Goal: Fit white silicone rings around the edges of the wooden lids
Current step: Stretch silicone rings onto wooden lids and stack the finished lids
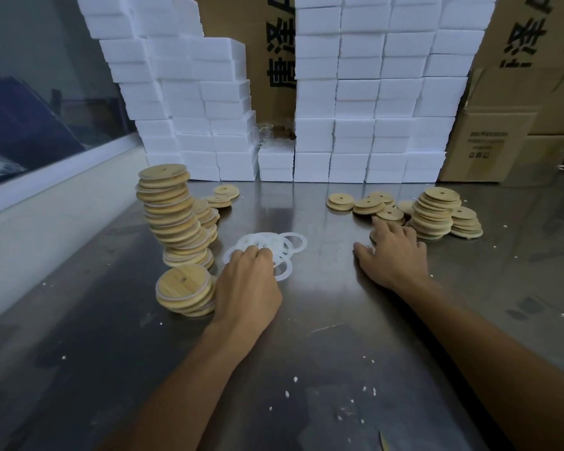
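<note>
Rings (267,249) under left hand (246,288); right hand (393,252) on lid (373,236).

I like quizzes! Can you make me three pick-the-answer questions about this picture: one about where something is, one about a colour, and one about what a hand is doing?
1. Where is the tall leaning stack of wooden lids?
A. Left of the pile of rings
B. On the cardboard box
C. Under the right hand

2. What colour are the rings lying on the metal table?
A. Black
B. White
C. Red

3. What is the left hand doing?
A. Hanging in the air above the table
B. Holding a glass
C. Resting its fingers on the pile of rings

Answers:
1 A, the stack stands to the left of the rings.
2 B, the rings look white against the grey table.
3 C, its fingers lie on the rings, while the right hand reaches to the lids on the other side.
</note>
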`<action>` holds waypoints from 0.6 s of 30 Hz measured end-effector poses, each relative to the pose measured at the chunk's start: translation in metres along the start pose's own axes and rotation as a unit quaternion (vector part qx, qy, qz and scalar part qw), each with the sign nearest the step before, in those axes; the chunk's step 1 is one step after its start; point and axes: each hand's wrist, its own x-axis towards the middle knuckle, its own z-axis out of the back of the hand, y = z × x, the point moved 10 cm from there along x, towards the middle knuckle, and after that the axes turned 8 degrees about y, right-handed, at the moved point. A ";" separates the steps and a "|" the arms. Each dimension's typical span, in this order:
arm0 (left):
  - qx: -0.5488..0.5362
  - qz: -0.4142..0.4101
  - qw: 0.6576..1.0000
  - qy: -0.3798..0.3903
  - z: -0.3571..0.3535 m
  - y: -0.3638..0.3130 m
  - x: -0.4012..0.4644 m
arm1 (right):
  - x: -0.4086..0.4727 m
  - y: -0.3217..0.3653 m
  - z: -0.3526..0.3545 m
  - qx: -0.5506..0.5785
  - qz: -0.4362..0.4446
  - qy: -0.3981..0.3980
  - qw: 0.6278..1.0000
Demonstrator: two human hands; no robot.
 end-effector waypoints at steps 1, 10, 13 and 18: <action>0.001 -0.008 1.000 0.000 0.001 -0.002 0.000 | -0.001 0.000 0.002 -0.012 -0.005 -0.009 1.000; -0.222 -0.099 0.963 -0.116 0.042 -0.015 -0.010 | -0.006 -0.006 0.009 0.048 -0.016 -0.033 0.998; -0.289 -0.108 0.945 -0.110 0.042 -0.013 -0.009 | -0.004 -0.008 0.008 0.063 -0.015 -0.031 0.997; -0.336 -0.133 0.928 -0.089 0.036 -0.015 -0.008 | -0.001 -0.009 0.002 0.098 -0.009 0.000 0.995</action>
